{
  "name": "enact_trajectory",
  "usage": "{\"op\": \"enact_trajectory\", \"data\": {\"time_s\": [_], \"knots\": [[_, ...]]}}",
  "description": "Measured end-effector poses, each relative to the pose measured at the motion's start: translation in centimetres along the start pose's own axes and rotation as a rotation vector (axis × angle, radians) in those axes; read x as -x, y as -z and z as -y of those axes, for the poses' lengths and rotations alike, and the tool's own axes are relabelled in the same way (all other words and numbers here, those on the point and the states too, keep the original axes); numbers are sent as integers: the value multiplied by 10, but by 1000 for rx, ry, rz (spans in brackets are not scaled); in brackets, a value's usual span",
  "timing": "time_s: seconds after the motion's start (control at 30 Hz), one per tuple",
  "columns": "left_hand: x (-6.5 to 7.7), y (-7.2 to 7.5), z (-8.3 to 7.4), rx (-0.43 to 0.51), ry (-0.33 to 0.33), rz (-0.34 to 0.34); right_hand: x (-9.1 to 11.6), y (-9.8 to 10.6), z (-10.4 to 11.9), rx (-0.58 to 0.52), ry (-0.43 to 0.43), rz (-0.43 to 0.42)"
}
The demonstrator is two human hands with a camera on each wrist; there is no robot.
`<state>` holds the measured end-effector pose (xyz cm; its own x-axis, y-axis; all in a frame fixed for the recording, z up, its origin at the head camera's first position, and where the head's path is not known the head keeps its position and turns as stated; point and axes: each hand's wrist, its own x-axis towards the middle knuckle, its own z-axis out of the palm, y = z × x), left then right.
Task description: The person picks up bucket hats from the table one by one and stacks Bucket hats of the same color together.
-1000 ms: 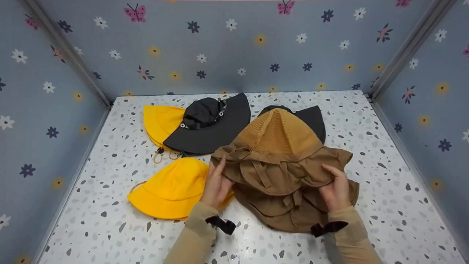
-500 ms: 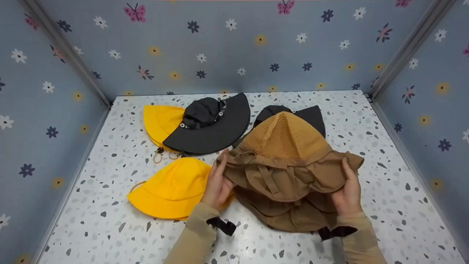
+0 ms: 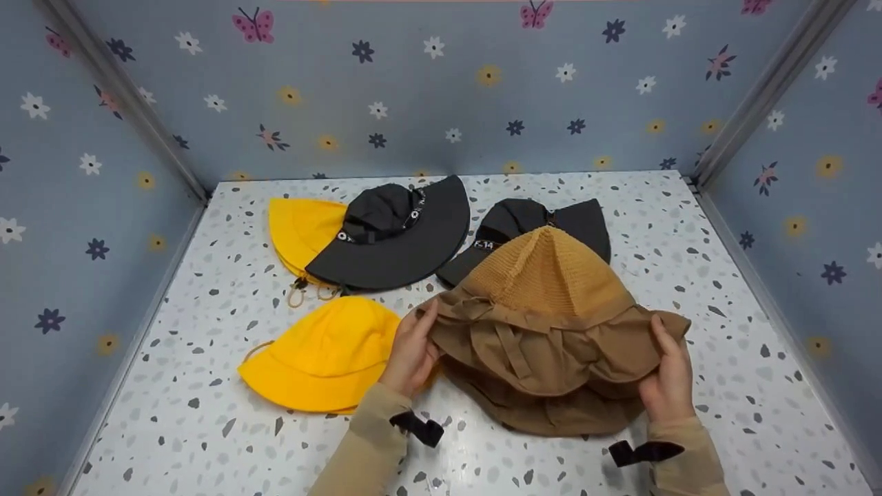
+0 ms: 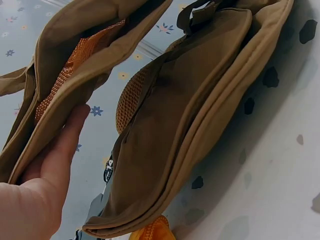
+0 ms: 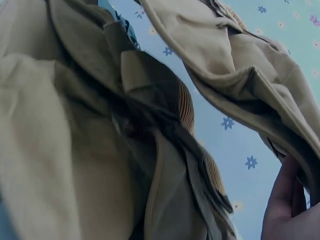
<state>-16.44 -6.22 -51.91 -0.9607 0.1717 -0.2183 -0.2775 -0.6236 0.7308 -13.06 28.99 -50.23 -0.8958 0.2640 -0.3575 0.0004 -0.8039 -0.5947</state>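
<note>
A brown sun hat (image 3: 551, 275) with a tan knitted crown and a ruffled cloth brim is held up between both hands. My left hand (image 3: 412, 351) pinches the brim's left side, thumb on top and fingers beneath. At the right side of the brim my right hand (image 3: 670, 375) grips in the same way. Below it on the table lies a second brown hat (image 3: 544, 413), mostly hidden by the held one. The left wrist view shows the held hat's brim (image 4: 85, 65) apart from the lower hat (image 4: 165, 130). In the right wrist view, fingers (image 5: 281, 200) reach under the brim.
A yellow bucket hat (image 3: 324, 358) lies left of my left hand. Behind are a black wide-brimmed hat (image 3: 406, 255) overlapping another yellow hat (image 3: 296, 227), and a second black hat (image 3: 586, 224) partly behind the held one. Flowered walls (image 3: 413, 83) enclose the speckled table (image 3: 751, 386).
Both hands have carried the held brown hat to the right and toward me. The right hand has moved outward, spreading the brim wider. More of the rear black hat shows now.
</note>
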Motion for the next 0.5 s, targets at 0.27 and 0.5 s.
{"op": "enact_trajectory", "data": {"time_s": [0.27,0.5], "knots": [[1,-2,4,-156,29,3,4,17,7,-4,3,43],[-1,0,8,-279,39,-23,5,25,11,59,-12,-24]]}}
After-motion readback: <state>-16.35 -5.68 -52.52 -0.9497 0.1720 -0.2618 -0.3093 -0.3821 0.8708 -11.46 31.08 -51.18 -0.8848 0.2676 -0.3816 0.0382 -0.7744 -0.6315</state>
